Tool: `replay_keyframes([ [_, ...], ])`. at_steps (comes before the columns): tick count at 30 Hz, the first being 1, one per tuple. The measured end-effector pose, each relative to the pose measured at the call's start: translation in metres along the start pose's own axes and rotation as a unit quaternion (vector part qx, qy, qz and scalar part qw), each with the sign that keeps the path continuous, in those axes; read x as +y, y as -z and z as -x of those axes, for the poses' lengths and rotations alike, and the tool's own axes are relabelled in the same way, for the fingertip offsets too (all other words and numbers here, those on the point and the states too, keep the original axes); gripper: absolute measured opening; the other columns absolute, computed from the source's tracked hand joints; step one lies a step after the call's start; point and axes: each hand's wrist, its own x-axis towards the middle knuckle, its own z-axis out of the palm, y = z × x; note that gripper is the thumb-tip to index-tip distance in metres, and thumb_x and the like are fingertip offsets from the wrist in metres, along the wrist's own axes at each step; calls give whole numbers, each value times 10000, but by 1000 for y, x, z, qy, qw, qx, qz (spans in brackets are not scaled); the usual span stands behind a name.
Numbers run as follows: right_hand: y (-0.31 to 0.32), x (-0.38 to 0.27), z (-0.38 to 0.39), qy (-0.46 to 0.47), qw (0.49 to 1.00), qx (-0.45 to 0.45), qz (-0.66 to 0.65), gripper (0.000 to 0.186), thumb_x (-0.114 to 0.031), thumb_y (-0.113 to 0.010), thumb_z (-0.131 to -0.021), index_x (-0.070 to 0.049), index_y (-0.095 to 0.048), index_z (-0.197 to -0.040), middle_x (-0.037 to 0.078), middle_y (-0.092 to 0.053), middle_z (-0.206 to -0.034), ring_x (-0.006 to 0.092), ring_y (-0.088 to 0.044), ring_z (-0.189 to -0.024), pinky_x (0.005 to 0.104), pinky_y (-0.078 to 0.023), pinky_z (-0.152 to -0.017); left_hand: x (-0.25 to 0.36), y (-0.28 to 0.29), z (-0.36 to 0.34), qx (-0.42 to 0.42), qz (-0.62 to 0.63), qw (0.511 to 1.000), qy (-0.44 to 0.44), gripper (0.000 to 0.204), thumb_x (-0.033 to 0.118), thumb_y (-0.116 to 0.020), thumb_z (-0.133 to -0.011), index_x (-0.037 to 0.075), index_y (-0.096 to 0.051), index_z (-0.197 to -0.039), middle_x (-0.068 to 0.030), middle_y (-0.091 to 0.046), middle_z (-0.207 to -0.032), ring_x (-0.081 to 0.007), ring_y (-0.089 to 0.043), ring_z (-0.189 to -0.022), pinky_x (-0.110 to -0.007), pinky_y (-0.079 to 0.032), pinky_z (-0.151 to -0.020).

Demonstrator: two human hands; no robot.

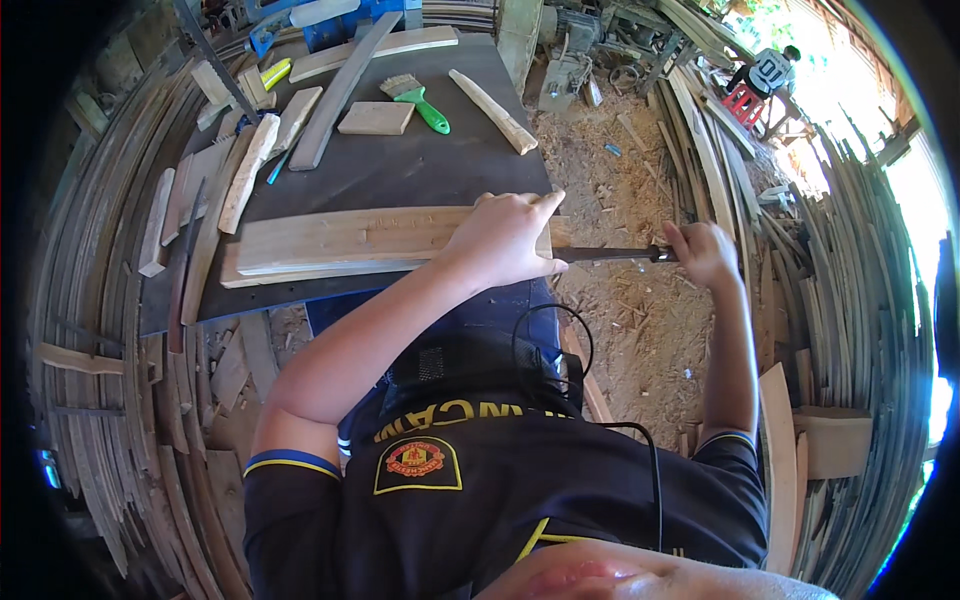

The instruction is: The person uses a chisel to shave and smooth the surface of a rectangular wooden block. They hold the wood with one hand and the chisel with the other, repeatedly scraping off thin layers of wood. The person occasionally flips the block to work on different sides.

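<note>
My left hand (pixel 505 240) is clamped over the right end of a pale wooden board (pixel 350 240). The board rests on another plank (pixel 310 277) along the near edge of the dark tabletop (pixel 390 175). In its upper face are several small marks or slots. My right hand (pixel 706 254) is closed round the handle of a long, narrow, dark metal tool (pixel 612 255); whether it is a file or a chisel I cannot tell. The tool points left, its far end close to my left thumb at the board's end.
Farther back on the tabletop lie a green-handled brush (pixel 420 100), a wooden block (pixel 376 118), a tapered wood piece (pixel 493 111) and a long grey strip (pixel 345 95). Wood strips (pixel 850 260) are stacked at both sides. Shavings cover the floor (pixel 640 330). A person (pixel 768 75) sits far right.
</note>
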Motion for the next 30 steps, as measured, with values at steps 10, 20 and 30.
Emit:
replay_keyframes([
  [10,1,14,9,2,1000,13,24,658,-600,-432,-990,-71,-741,-748,203,-632,-652,426,-647,-704,518,-492,-694,-32,75,113,346,-91,934,-21,147,177,-708,-907,50,-713,-983,-123,-673,-960,-281,-662,-920,-388,-522,-801],
  [20,-16,27,0,39,997,66,3,629,-497,-421,-1030,-23,-664,-695,241,-605,-669,455,-609,-665,531,-439,-628,-145,101,244,291,-149,918,224,759,390,-815,-805,131,-507,-1448,-202,-592,-1351,-386,-572,-1241,-453,-450,-1055],
  [30,-17,44,12,15,995,93,26,621,-495,-483,-1013,-11,-650,-662,227,-606,-657,441,-606,-667,544,-430,-629,-170,100,233,284,-67,930,225,932,432,-897,-666,130,-504,-1456,-206,-643,-1241,-369,-622,-1165,-440,-478,-1001],
])
